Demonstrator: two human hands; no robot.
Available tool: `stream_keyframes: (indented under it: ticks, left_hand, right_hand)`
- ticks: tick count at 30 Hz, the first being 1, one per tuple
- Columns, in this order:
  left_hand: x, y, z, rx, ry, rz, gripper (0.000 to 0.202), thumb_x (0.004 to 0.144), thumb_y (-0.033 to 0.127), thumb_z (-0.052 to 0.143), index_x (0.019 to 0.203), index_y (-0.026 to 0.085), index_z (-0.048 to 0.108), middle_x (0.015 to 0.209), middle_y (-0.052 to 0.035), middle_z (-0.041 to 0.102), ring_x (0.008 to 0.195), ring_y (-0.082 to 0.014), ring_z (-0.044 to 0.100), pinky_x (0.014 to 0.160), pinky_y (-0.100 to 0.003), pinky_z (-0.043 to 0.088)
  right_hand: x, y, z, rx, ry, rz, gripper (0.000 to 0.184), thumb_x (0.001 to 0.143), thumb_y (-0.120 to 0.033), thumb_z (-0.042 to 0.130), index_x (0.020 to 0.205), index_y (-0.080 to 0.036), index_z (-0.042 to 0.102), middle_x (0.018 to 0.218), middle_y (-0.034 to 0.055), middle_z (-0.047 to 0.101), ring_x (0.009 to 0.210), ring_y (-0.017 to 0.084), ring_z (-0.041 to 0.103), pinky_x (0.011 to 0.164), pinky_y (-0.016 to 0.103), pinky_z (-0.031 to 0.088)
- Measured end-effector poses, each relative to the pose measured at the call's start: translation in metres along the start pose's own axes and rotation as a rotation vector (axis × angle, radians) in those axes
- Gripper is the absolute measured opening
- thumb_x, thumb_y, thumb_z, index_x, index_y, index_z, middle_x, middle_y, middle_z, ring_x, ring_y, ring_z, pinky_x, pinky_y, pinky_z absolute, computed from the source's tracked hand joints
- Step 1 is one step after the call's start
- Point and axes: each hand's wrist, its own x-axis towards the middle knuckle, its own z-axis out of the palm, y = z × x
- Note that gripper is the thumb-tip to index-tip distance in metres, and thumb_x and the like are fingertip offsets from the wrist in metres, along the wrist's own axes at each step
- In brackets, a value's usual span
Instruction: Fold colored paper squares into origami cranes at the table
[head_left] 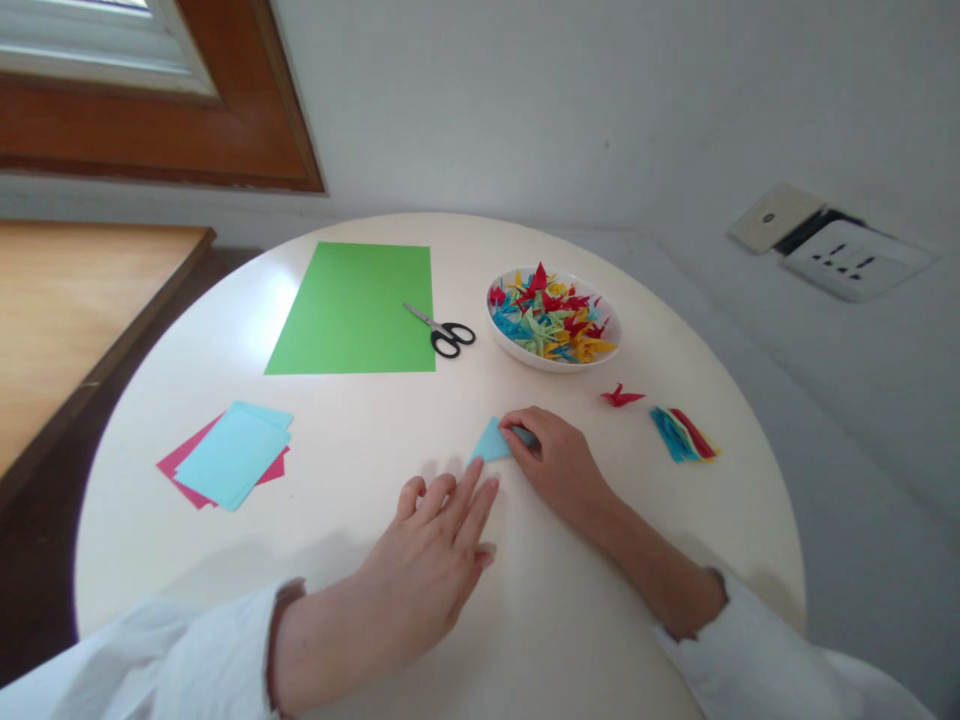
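A small piece of light blue paper (490, 443), folded to a triangle, lies flat on the white round table (360, 430) between my hands. My right hand (559, 460) is closed over its right part, thumb and fingertips pinching the paper there. Much of that side is hidden beneath the fingers. With its fingers stretched out, my left hand (435, 550) rests palm down in front of the paper. One fingertip of it touches the triangle's lower left corner.
Black-handled scissors (444, 333) lie partly on a green sheet (360, 310). A white bowl (517, 350) holds many folded paper cranes. A red crane (622, 396) and a bundle of coloured paper strips (684, 434) are at right. Blue and pink sheets (232, 455) lie left.
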Motion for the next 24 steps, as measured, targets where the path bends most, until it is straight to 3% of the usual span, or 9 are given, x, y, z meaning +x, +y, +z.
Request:
stream_keyframes:
  ticks: [17,24]
  left_hand:
    - [0.0006,0.0002,0.0004,0.011,-0.012,0.016,0.046,0.091,0.029,0.03,0.133,0.011,0.037,0.139,-0.0164,0.038,0.111,-0.0319,0.044,0.085,-0.046,0.034]
    - [0.0059,-0.0032,0.0002,-0.024,-0.008,-0.021,0.045,0.091,0.029,0.029,0.13,0.009,0.039,0.128,-0.0179,0.048,0.104,-0.029,0.046,0.083,-0.044,0.034]
  right_hand:
    - [0.0003,0.0002,0.0,0.005,-0.009,0.006,0.012,0.081,-0.018,0.046,0.081,-0.018,0.058,0.082,0.0058,0.065,0.077,0.018,0.059,0.072,0.03,0.045]
    - [0.0001,-0.0001,-0.0008,0.007,-0.004,-0.01,0.013,0.08,-0.016,0.047,0.084,-0.019,0.058,0.085,0.0058,0.066,0.08,0.018,0.06,0.074,0.03,0.045]
